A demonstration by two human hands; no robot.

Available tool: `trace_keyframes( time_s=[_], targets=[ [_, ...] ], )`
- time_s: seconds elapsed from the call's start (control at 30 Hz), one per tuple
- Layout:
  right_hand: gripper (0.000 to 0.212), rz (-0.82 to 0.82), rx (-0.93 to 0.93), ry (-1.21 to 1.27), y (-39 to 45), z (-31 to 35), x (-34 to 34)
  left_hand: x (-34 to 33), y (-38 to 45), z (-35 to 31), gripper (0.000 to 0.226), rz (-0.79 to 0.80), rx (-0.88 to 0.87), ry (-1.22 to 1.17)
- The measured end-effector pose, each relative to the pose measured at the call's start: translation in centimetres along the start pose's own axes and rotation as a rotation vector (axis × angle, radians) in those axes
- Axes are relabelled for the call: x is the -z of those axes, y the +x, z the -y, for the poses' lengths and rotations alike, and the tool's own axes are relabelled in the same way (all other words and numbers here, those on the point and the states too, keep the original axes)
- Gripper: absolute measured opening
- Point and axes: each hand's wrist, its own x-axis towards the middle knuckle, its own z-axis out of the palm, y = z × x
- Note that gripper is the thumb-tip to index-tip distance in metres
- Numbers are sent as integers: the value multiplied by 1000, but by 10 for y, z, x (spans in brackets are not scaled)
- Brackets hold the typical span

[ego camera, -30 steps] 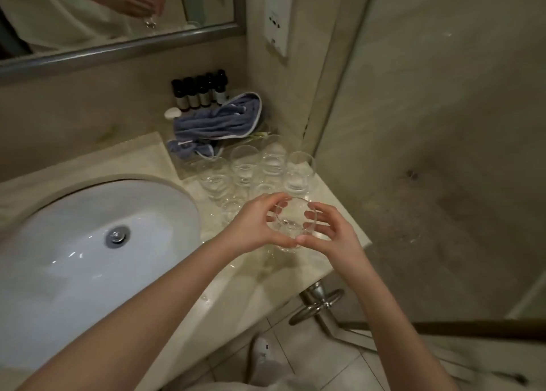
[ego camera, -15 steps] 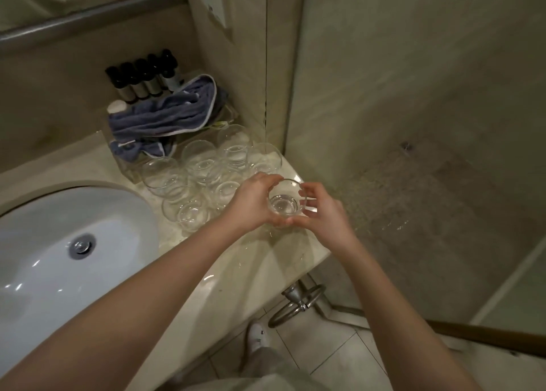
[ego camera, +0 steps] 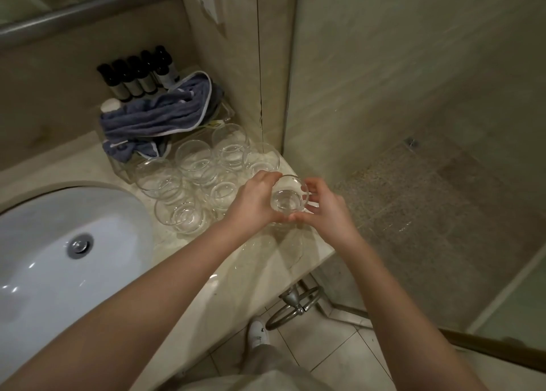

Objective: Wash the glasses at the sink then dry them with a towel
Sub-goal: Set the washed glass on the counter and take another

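Glass (ego camera: 289, 202) gripped by left hand (ego camera: 256, 202) and right hand (ego camera: 328, 207), fingers curled round it, above desk (ego camera: 260, 260) right end. Seven more glasses (ego camera: 192, 159) far-left. Five dark bottles (ego camera: 139, 74), labels unreadable. One blue towel (ego camera: 159, 116).

The single head-worn camera is looking steeply down from close above, facing the counter (ego camera: 260, 260) corner; the sink (ego camera: 44, 243) is sitting lower left, the floor (ego camera: 325, 358) along the bottom.
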Motion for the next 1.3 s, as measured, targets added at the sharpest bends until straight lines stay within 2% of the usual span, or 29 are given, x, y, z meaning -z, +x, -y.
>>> trace_keyframes(
  time_s=[0.23, 0.5, 0.67, 0.77, 1.0, 1.3],
  targets=[
    [72, 4, 14, -83, -2, 2, 0, -1, -5, -3, 90, 14, 26, 35],
    [71, -7, 60, -446, -10, 19, 1, 9, -20, 7, 88, 45, 108, 68],
    [72, 19, 223, -579, -22, 46, -8, 30, -41, 21, 63, 46, 104, 80],
    [70, 106, 322, -626, -26, 73, -28, 54, -60, 35, 64, 21, 113, 87],
    [71, 411, 474, -820, -28, 151, -120, 140, -135, 108, 61, -33, 262, 233],
    [71, 716, 734, -1049, -61, 259, -325, 241, -307, 252, 60, -98, 655, 270]
  ],
)
